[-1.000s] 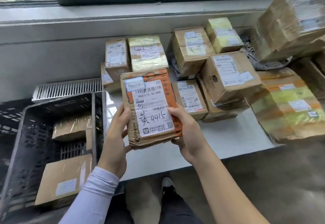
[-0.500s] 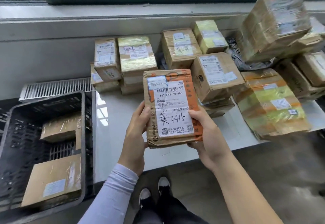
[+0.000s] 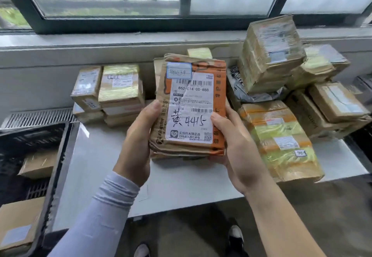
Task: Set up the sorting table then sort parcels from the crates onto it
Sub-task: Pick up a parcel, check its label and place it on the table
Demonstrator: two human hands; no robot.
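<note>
I hold a brown and orange parcel with a white shipping label upright above the white sorting table. My left hand grips its left edge, thumb on the front. My right hand grips its right edge and lower corner. Several taped cardboard parcels lie on the table behind it: a small stack at the left, a flat yellow-taped parcel at the right, and a tall pile at the back right. A black plastic crate at the left holds two brown parcels.
A wall with a window sill and a dark-framed window runs behind the table. A white vent grille sits behind the crate. My shoes stand on the grey floor at the table's front edge. More boxes crowd the far right.
Both hands have carried the parcel to the right and raised it closer to the camera. The view has tilted up and shows more of the window.
</note>
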